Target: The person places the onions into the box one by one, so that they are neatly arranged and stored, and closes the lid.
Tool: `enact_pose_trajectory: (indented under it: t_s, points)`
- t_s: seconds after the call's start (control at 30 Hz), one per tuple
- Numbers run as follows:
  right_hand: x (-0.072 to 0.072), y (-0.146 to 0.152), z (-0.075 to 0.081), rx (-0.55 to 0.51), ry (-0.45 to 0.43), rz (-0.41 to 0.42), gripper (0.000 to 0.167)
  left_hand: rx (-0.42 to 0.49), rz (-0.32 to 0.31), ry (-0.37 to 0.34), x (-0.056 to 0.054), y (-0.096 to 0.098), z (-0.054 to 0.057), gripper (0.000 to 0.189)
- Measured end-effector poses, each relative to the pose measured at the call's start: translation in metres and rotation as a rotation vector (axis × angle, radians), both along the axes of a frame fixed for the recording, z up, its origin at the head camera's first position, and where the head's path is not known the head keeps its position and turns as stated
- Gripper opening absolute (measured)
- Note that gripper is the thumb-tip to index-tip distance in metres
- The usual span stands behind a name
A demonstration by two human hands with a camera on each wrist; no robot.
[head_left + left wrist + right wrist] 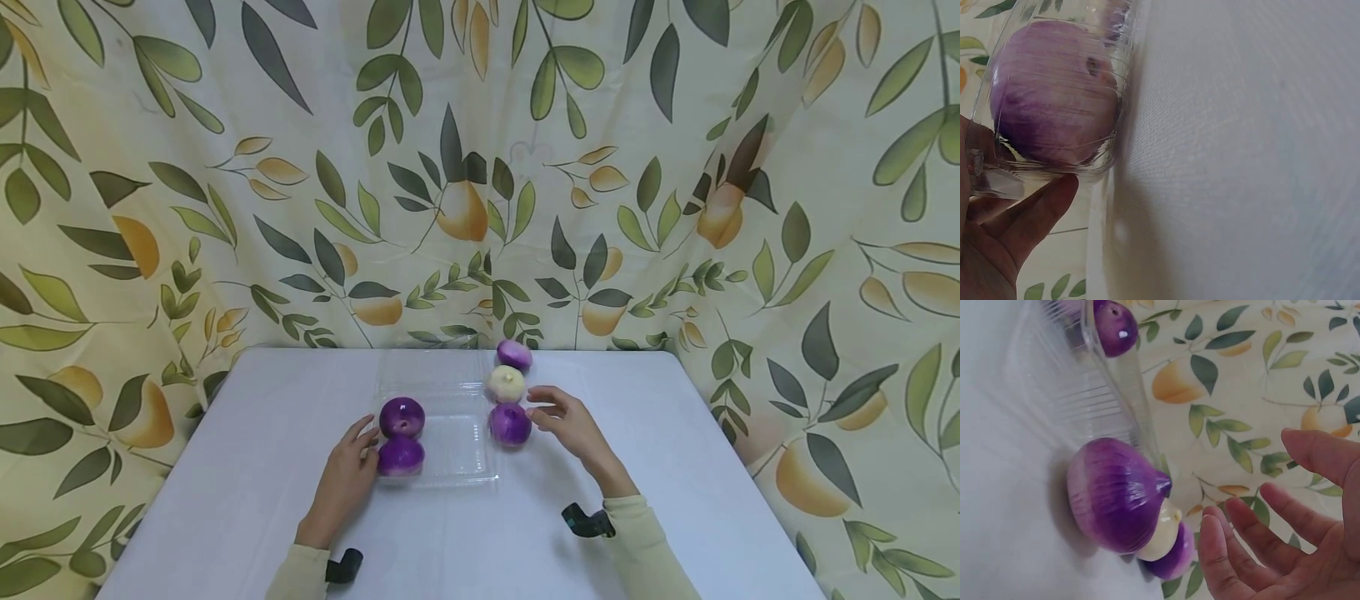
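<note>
A clear plastic container (457, 450) with its lid (427, 367) folded back lies on the table. Two purple onions (401, 457) sit one behind the other along its left side. My left hand (347, 471) holds the container's left edge; in the left wrist view its fingers (1054, 203) are at the rim and wall, close to an onion (1054, 94). Just right of the container stand a purple onion (510, 425), a white onion (506, 384) and a paler purple onion (514, 355), in a row. My right hand (566, 421) hovers beside the nearest one, fingers relaxed and holding nothing.
The white table (247, 467) reaches back to a leaf-and-fruit patterned curtain (480, 167), which also hangs at both sides. A black wrist camera (344, 567) is on the left sleeve, another camera (587, 522) on the right.
</note>
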State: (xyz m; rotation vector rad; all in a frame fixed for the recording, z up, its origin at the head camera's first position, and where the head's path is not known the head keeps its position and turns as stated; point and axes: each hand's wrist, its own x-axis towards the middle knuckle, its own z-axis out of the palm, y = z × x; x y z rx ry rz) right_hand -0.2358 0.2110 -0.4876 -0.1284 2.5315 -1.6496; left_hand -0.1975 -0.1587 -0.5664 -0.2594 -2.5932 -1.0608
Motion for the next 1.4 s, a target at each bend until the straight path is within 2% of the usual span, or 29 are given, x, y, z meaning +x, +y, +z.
enact_pose_trajectory:
  t_s: [0.3,0.77,1.23,1.4]
  points:
    - [-0.009,0.004,-0.019,-0.016,-0.054,-0.036,0.045,0.000,0.003,0.006,0.000,0.000,0.002,0.034]
    - [-0.025,0.007,-0.055,-0.029,-0.152,-0.079,0.057,0.006,0.002,0.012,0.001,0.001,0.001,0.033]
    - [-0.025,-0.015,-0.063,-0.024,-0.049,-0.076,0.048,-0.004,0.008,0.027,0.000,0.000,-0.002,0.034]
    - [-0.028,-0.019,-0.065,0.014,-0.028,-0.088,0.044,-0.011,0.008,0.028,0.000,0.000,-0.002,0.033]
